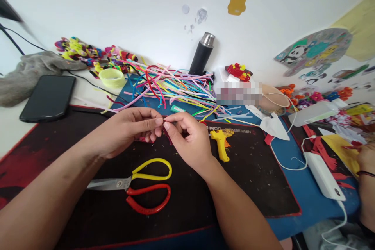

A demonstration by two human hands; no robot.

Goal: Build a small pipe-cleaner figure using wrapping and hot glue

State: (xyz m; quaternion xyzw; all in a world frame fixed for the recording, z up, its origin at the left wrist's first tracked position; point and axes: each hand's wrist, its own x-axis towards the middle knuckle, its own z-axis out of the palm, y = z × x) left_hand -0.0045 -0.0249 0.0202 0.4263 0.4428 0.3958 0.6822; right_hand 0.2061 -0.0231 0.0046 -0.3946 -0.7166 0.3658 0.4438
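My left hand and my right hand meet above the dark mat, thumbs and fingertips pinched together. Between them is a short dark-red pipe cleaner, mostly covered by the fingers; a bit of it hangs below the pinch. On the mat nearer to me lie scissors with one yellow and one red handle, their blades pointing left. To the right of my right hand rests a small yellow glue gun. Behind the hands spreads a heap of multicoloured pipe cleaners.
A black flask stands by the wall. At left are a phone, a yellow tape roll and fuzzy figures. At right lie a white power bank with cables and a clear bottle; another person's hand is at the edge.
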